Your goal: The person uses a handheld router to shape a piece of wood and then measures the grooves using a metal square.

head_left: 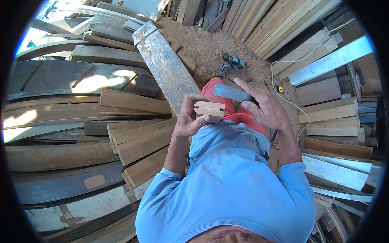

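My left hand (pixel 190 115) grips a short piece of wood (pixel 209 108), fingers behind it and thumb along its near edge. The pale end of that wood faces up and has a small notch at each side. In my right hand (pixel 265 107) is a flat grey metal blade (pixel 229 92) with a dark part partly hidden in the palm. The thumb lies close to the dark part and the fingers stretch forward. The blade is just beyond and to the right of the wood, above my red-clothed leg (pixel 209 87); whether the two touch I cannot tell.
A worn plank (pixel 166 60) slants away ahead on the left. On the sawdust-covered ground lie a power tool (pixel 233 62) and a yellow tape measure (pixel 278 89). A pale cord (pixel 293 106) runs down the right. Stacked boards (pixel 137 139) crowd the left, and leaning timbers (pixel 279 24) line the right.
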Demonstrator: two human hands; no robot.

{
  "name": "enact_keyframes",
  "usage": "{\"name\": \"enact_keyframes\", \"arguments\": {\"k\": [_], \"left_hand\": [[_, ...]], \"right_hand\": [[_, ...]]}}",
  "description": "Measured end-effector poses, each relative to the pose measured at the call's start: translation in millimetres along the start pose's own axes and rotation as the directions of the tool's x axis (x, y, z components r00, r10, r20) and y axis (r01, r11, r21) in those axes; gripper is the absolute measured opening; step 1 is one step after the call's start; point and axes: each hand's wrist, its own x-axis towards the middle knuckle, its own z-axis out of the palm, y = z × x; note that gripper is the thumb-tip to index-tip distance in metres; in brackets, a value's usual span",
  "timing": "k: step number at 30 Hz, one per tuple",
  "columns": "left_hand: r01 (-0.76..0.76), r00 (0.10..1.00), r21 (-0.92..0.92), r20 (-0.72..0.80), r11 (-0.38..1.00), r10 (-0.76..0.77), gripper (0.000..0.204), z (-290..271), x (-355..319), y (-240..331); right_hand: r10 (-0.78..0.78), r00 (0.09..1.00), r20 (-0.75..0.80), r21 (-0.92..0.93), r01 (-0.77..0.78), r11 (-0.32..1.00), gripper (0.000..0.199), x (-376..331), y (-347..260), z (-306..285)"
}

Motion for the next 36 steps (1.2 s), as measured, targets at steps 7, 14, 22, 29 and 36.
{"name": "enact_keyframes", "arguments": {"k": [7,14,22,29,36], "left_hand": [[-0.135,0.989,-0.099,-0.082,0.986,0.127,0.051,-0.1,-7.1,-22.0],[-0.141,0.98,-0.024,-0.146,0.99,0.136,0.052,-2.2,-7.9,-25.1],[0.129,0.983,0.485,-0.181,0.865,-0.046,0.043,-1.7,21.8,-20.4],[0.12,0.989,0.589,-0.005,0.799,-0.145,0.051,16.3,43.7,-11.4],[0.197,0.957,0.01,0.215,0.98,-0.195,0.09,-8.0,39.6,-53.0]], "right_hand": [[0.111,0.989,0.096,-0.165,-0.094,0.982,0.051,5.9,-29.2,-5.5],[0.097,0.986,0.134,-0.18,-0.072,0.981,0.052,6.4,-21.3,-0.9],[0.22,0.959,0.177,0.043,-0.23,0.972,0.047,25.1,-23.1,15.2],[0.181,0.97,0.162,0.76,-0.24,0.605,0.043,18.4,40.8,53.9],[0.24,0.97,0.036,0.423,-0.232,0.876,0.066,8.6,38.6,63.2]]}}
